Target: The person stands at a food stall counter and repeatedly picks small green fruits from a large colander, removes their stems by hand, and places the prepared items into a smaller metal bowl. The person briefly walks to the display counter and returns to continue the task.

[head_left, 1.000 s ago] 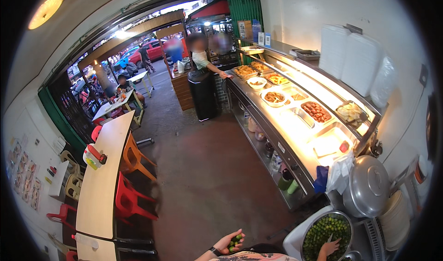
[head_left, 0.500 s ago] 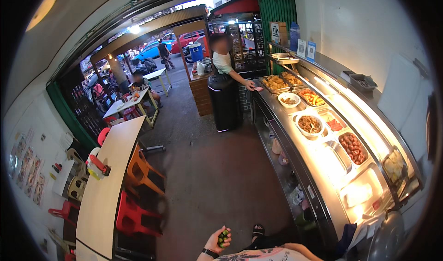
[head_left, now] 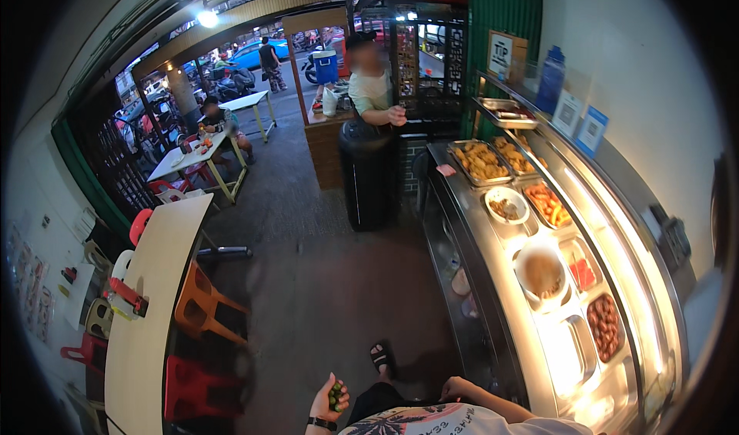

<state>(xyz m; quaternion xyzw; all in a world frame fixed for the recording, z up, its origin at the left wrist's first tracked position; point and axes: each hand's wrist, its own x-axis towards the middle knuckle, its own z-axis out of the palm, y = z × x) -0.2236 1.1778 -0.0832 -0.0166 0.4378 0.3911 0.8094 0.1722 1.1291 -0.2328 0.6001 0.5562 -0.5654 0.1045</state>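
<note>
Several small green citrus fruits (head_left: 335, 395) lie in the palm of my left hand (head_left: 325, 406), its fingers curled round them. A dark band circles that wrist. My right hand (head_left: 456, 389) hangs low in front of my body, left of the food counter (head_left: 493, 312) and apart from it. Its back faces up and hides the fingers, so I cannot see whether it holds anything. My sandalled foot (head_left: 380, 356) is on the floor between the two hands.
The lit counter on the right holds trays of fried food (head_left: 480, 162), sausages (head_left: 605, 327) and bowls. A long table (head_left: 150, 304) with orange (head_left: 204, 304) and red chairs (head_left: 200, 389) runs along the left. A person (head_left: 373, 88) stands behind a black bin (head_left: 367, 177) ahead.
My view has moved forward and turned right along the counter. My right hand has come into sight. The person ahead has drawn a hand back from the pink item on the counter's end.
</note>
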